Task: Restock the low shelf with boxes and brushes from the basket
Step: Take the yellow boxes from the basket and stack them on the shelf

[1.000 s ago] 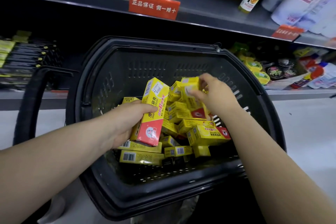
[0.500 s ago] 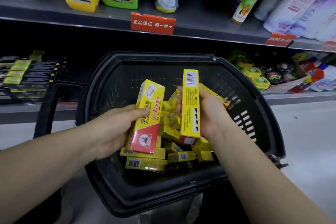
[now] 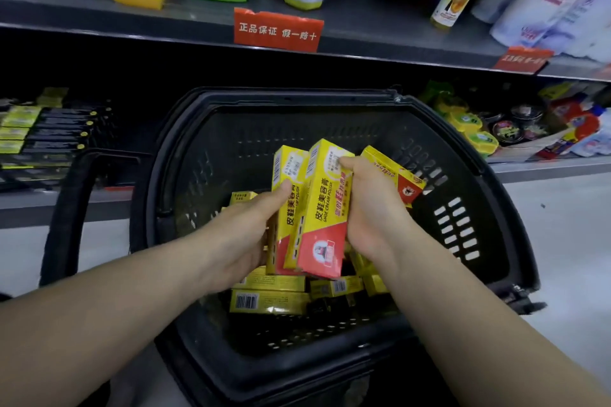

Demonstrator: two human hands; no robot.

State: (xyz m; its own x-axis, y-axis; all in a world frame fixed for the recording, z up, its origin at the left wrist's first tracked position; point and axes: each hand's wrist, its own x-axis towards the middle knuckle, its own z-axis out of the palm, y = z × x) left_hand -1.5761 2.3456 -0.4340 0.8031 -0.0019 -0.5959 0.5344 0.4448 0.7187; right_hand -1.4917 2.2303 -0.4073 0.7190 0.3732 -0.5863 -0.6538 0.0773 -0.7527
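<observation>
Now both hands meet over the black basket (image 3: 185, 195), where half a second ago they held their boxes apart. Nearest the camera, loose yellow boxes (image 3: 267, 301) lie flat on the basket floor. Just above them the left hand (image 3: 241, 235) and right hand (image 3: 373, 208) press two upright yellow-and-red shoe polish boxes (image 3: 317, 208) side by side, touching each other; earlier the left held one box tilted and the right held another edge-on, with a gap between. The left thumb lies across the front of the left-hand box, fingers curled behind it. The right hand's fingers clamp the right-hand box at its top edge, and the same hand also holds a third box (image 3: 393, 172) angled out toward the basket's right wall. Beyond the basket's far rim, the low shelf (image 3: 545, 165) carries round tins and yellow packs to the basket's right and dark boxed goods (image 3: 49, 132) to its left. Farther up, a red shelf tag (image 3: 277, 30) sits higher in view than before.
</observation>
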